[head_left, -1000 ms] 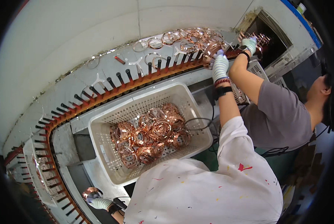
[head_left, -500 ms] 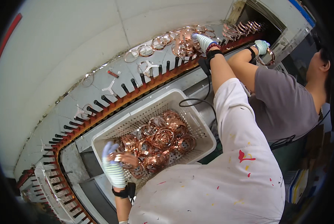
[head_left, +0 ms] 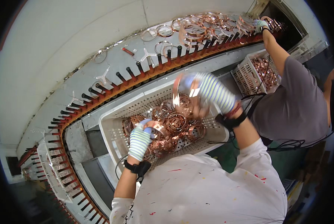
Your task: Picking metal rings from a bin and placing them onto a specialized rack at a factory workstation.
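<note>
My right hand [head_left: 214, 91], in a striped glove and smeared by motion, is closed around shiny copper-coloured rings [head_left: 177, 89] above the far right part of a white perforated basket [head_left: 220, 135]. Low in the basket's near left part, my left hand [head_left: 139, 142], gloved alike, has its fingers curled round a copper-coloured ring [head_left: 158, 129]. Many similar rings [head_left: 175, 121] lie piled in the basket beneath both hands. How many rings each hand holds cannot be made out.
A curved conveyor [head_left: 148, 77] carries upright black-tipped pegs past the basket. Behind it, a grey ledge [head_left: 83, 79] holds loose rings, three-armed white pieces [head_left: 147, 55] and a red tool [head_left: 128, 51]. At right, a co-worker's gloved hand [head_left: 260, 25] touches rings; a second basket [head_left: 246, 76] holds more.
My right hand has come back from the ledge to above the basket with rings. My left hand has moved right over the pile. The co-worker's arm now reaches across the ledge's far end.
</note>
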### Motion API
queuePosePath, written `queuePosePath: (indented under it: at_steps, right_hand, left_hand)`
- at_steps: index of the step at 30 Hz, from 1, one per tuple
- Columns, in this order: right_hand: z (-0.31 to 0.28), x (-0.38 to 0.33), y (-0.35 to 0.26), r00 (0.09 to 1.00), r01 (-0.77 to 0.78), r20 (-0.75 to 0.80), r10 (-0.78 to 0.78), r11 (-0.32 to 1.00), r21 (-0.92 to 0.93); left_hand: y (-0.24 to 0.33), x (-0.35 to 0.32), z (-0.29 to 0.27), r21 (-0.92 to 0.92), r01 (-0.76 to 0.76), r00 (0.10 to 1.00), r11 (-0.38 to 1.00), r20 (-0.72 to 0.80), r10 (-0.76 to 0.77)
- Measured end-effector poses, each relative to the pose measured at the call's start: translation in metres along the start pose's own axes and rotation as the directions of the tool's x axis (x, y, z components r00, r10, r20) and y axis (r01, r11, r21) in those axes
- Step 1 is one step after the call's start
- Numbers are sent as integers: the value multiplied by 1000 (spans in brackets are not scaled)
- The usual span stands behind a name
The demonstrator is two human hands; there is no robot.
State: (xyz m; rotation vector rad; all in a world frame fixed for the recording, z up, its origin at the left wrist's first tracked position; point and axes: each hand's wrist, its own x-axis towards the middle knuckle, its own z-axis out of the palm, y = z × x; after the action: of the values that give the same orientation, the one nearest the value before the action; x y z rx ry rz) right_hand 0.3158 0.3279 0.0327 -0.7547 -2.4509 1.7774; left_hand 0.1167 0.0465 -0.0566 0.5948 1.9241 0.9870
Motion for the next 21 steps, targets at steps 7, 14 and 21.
queuePosePath:
  at_steps: [7, 14, 21]
  right_hand:
    - [112, 8, 13, 989, -37, 130, 74, 963, -267]
    - [86, 14, 13, 994, -76, 66, 81, 993, -86]
    - [85, -2, 58, 989, -145, -10, 148, 952, -270]
  left_hand:
    - [31, 41, 13, 455, -371, 923, 809, 85, 375]
    - [73, 60, 21, 694, -431, 901, 576, 298, 315]
    - [216, 105, -43, 198, -621, 772, 759, 323, 547]
